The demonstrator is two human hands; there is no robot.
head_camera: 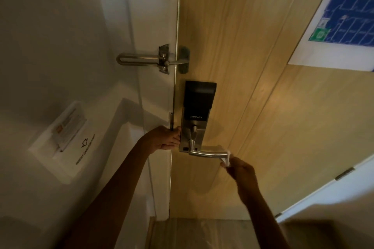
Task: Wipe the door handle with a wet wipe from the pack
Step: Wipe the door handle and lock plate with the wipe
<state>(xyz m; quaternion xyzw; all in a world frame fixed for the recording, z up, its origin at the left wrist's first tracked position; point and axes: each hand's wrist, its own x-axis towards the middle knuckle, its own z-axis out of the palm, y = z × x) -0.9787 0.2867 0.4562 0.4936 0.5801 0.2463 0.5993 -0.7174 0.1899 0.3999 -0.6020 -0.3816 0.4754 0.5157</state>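
Note:
A silver lever door handle juts to the right from a smart lock plate on the light wooden door. My right hand pinches a small white wet wipe against the free end of the lever. My left hand rests on the door's edge just left of the lock plate, fingers curled around that edge. The wipe pack is not in view.
A metal swing-bar door guard spans the frame and door above the lock. A card-holder switch sits on the white wall at left. A blue evacuation plan hangs on the door at upper right. A hinge shows at right.

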